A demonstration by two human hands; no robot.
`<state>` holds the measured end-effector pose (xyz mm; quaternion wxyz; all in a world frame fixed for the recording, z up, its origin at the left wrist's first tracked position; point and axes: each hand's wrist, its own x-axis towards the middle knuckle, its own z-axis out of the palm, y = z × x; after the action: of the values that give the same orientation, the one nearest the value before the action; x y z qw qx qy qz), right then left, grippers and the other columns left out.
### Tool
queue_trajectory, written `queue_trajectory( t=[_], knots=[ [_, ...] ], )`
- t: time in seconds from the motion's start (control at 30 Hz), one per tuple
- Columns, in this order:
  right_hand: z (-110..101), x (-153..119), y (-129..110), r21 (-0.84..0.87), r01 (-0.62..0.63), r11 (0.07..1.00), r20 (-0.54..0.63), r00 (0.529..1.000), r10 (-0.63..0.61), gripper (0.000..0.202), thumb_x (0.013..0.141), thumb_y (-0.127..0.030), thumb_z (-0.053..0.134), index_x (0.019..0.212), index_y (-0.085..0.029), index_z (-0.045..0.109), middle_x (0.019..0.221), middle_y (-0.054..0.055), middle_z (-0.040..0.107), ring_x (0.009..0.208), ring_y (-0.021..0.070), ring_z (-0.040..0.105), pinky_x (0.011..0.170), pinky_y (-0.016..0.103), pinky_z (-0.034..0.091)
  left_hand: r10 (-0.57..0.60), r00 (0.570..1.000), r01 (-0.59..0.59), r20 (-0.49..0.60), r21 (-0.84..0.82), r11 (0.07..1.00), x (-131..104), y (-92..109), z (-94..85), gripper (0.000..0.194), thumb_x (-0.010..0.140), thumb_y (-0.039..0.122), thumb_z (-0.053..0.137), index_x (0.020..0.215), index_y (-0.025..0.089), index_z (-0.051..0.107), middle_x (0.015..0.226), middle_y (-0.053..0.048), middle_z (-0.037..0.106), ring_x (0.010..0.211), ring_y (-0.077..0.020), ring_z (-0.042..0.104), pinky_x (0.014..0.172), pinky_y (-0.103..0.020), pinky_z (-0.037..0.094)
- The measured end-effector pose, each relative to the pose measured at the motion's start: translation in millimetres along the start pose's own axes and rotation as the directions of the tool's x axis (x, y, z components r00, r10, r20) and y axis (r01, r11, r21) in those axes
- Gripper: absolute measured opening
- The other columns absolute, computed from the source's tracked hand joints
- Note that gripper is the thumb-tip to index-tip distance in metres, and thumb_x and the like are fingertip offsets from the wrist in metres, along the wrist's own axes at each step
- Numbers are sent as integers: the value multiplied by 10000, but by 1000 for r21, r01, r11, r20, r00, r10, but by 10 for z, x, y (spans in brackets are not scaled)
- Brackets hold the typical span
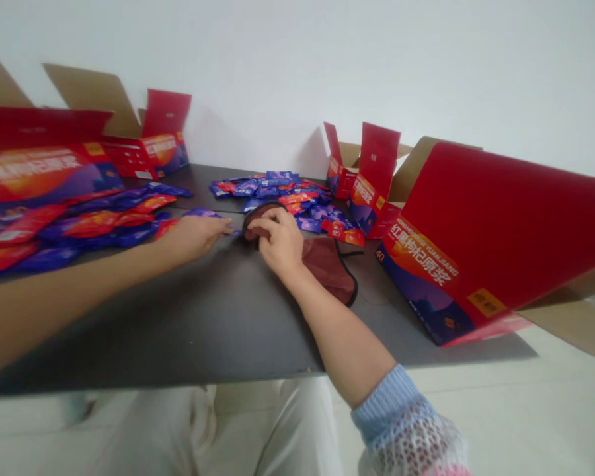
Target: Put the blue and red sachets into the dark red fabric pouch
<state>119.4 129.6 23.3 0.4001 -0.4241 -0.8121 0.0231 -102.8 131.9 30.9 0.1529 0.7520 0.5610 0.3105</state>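
My right hand (pixel 280 241) pinches a folded edge of a brown cloth piece with black edging (pixel 330 268), which lies on the dark table and has a thin black tie at its right. Just left of the cloth, my left hand (pixel 198 238) is closed, its fingertips pressed together and pointing at the folded edge. A small bluish bit shows at those fingertips, too small to name. Beyond my left hand's knuckles a purple sachet (pixel 201 212) shows, partly hidden; I cannot tell whether the hand touches it.
Blue, purple and red sachets lie heaped at the back middle (pixel 272 188) and at the left (pixel 99 221). Open red cartons stand at the left (pixel 39 162), back left (pixel 166 149), back right (pixel 371 192) and right (pixel 476 244). The dark table (pixel 178 330) ends above my knees.
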Motion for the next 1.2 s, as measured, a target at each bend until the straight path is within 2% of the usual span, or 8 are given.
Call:
queue_trajectory(
  t=[0.1, 0.17, 0.33, 0.5, 0.67, 0.83, 1.0, 1.2],
  knots=[
    [-11, 12, 106, 65, -64, 996, -7, 998, 64, 384, 916, -118, 431, 1055, -273, 755, 1108, 50, 578, 1109, 194, 515, 962, 297, 417, 228, 956, -247, 182, 86, 965, -356, -11, 16, 233, 786, 231, 572, 896, 278, 772, 1352, -90, 651, 1178, -328, 624, 1055, -454, 408],
    [-3, 0, 137, 95, -47, 994, 60, 997, 42, 428, 879, -80, 424, 1072, -273, 754, 1109, 41, 581, 1107, 184, 520, 969, 292, 414, 305, 937, -323, 172, 86, 943, -491, 21, 100, 193, 830, 281, 579, 876, 284, 766, 1329, -95, 665, 1156, -320, 636, 1033, -443, 425],
    [-13, -49, 71, 67, 96, 993, 365, 924, -113, 451, 838, -116, 479, 1131, -331, 746, 1084, 17, 612, 1073, 197, 531, 953, 317, 419, 357, 934, -349, 22, 276, 895, -528, 205, 345, 202, 900, 352, 549, 850, 262, 723, 995, -102, 745, 884, -256, 677, 849, -356, 478],
    [-44, -6, 77, 32, 174, 984, 469, 867, -169, 461, 854, -160, 505, 1234, -331, 701, 1092, 21, 644, 1105, 189, 534, 1000, 337, 388, 428, 904, -370, 21, 544, 753, -463, 270, 367, 281, 955, 259, 475, 767, 191, 673, 835, -79, 676, 679, -184, 598, 638, -302, 431],
    [-8, 78, 181, -99, 27, 995, 450, 893, 21, 401, 920, -244, 478, 1246, -344, 690, 1143, 17, 680, 1129, 202, 537, 1021, 358, 396, 230, 958, -284, 173, 689, 666, -567, 508, 366, 241, 956, 185, 481, 898, 171, 714, 903, -99, 658, 741, -219, 660, 570, -296, 436],
    [-48, 92, 287, -301, -205, 931, 342, 888, 307, 373, 953, -343, 446, 1233, -396, 688, 1162, 42, 642, 1085, 230, 562, 976, 366, 447, -9, 942, -246, 334, 712, 658, -756, 841, 401, 371, 957, 68, 373, 1154, 110, 685, 1046, -164, 668, 798, -270, 720, 599, -337, 519],
    [-66, 62, 262, -308, -179, 934, 362, 886, 289, 372, 966, -340, 435, 1243, -404, 675, 1175, 45, 625, 1109, 235, 545, 987, 383, 442, -83, 942, -186, 326, 710, 679, -826, 894, 414, 410, 965, 66, 338, 1197, 84, 675, 1060, -201, 673, 792, -287, 730, 630, -374, 556],
    [-52, -9, -10, -387, -49, 921, 370, 906, 204, 373, 936, -385, 512, 1255, -300, 686, 1217, 128, 562, 1147, 300, 475, 969, 439, 433, -25, 953, -204, 300, 704, 680, -828, 895, 392, 387, 935, 53, 365, 1102, 94, 711, 1060, -196, 669, 784, -278, 725, 608, -357, 544]
  ],
)
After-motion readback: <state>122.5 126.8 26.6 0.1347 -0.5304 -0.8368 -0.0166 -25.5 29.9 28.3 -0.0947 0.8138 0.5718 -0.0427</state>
